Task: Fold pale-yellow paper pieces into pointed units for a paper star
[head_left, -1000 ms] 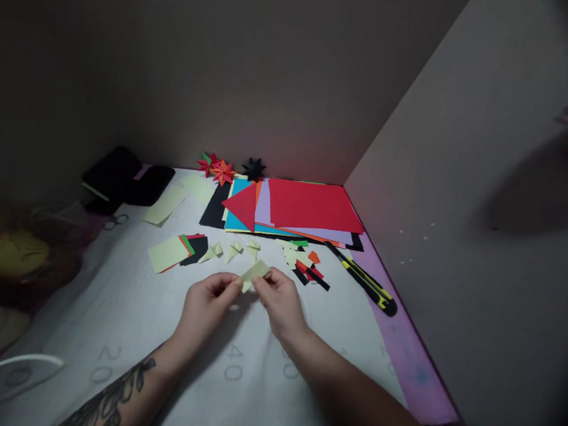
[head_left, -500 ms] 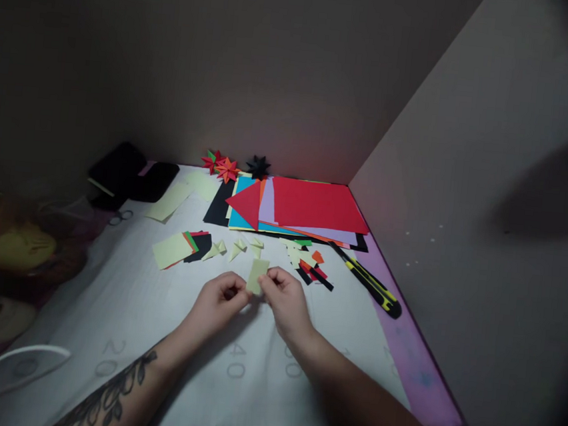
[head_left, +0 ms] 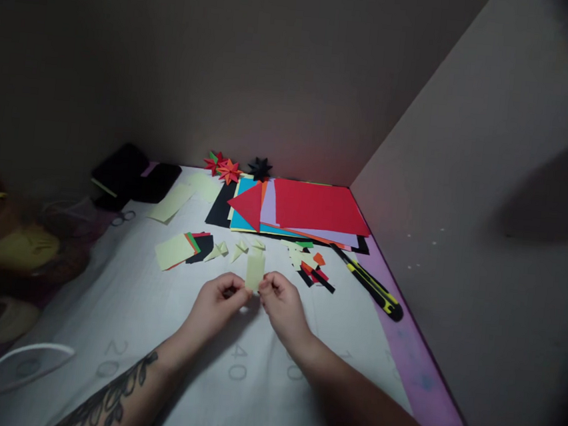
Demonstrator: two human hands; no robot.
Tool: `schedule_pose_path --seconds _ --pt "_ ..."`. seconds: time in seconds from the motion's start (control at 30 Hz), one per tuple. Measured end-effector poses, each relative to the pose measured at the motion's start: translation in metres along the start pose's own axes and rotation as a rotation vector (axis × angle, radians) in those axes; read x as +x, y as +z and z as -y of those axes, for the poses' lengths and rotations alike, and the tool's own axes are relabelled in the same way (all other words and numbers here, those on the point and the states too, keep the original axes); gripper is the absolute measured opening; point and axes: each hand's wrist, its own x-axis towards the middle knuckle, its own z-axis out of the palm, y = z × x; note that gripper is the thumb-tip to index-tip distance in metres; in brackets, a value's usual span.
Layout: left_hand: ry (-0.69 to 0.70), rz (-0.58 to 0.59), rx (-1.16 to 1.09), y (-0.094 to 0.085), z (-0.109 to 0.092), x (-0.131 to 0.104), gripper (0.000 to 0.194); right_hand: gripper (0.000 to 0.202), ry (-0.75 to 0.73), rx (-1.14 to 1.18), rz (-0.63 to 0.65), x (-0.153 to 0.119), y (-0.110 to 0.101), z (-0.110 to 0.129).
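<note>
Between my two hands stands a small pale-yellow piece of paper [head_left: 255, 268], a narrow upright rectangle. My left hand [head_left: 219, 304] pinches its lower left corner, thumb against fingers. At its lower right edge, my right hand [head_left: 284, 310] grips it the same way. Just beyond the paper lie several small folded pale-yellow pieces [head_left: 239, 250]. To their left is a fanned stack of cut paper squares [head_left: 175, 253], pale yellow on top with orange, green, red and black below.
Paper scraps [head_left: 309, 262] and a yellow-black utility knife [head_left: 374, 289] lie to the right. Behind are coloured sheets [head_left: 322, 206] and folded paper stars [head_left: 228, 171] by the wall. Scissors [head_left: 123, 218] and a black case [head_left: 156, 182] sit at the left; a white cable [head_left: 24, 352] curves nearer.
The pale-yellow paper has turned slightly to stand straighter and face me. My right fingers have slid from its front to its lower right edge. My left hand stays almost still.
</note>
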Motion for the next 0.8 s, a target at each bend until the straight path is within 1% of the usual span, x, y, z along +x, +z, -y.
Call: schedule_pose_path --seconds 0.1,0.2,0.3,0.4,0.5,0.63,0.8 --pt "0.010 -0.003 0.005 -0.0006 0.0000 -0.0007 0.020 0.031 0.028 0.041 0.023 -0.0004 0.0000 -0.0017" --pt "0.014 -0.007 0.020 -0.0013 0.0001 -0.0007 0.020 0.034 0.046 -0.032 -0.002 -0.0014 -0.0016 -0.0017" --pt "0.010 -0.007 0.031 -0.0016 0.0004 0.0001 0.020 0.037 0.022 -0.046 -0.003 -0.0011 -0.0027 -0.0016" --pt "0.012 0.011 0.030 -0.0009 0.0002 0.0005 0.021 0.033 0.013 0.075 0.016 0.0006 -0.0024 -0.0028" --pt "0.022 0.026 0.039 0.0004 -0.0009 -0.0009 0.021 0.030 0.074 0.200 0.036 0.0020 -0.0014 -0.0056" --pt "0.041 0.026 0.063 0.0008 -0.0007 -0.0032 0.018 0.036 0.145 0.298 -0.004 0.0033 0.0002 -0.0077" --pt "0.127 0.038 0.172 0.0006 0.0039 -0.0035 0.015 0.032 0.165 0.468 -0.033 0.0074 0.0036 0.0011"
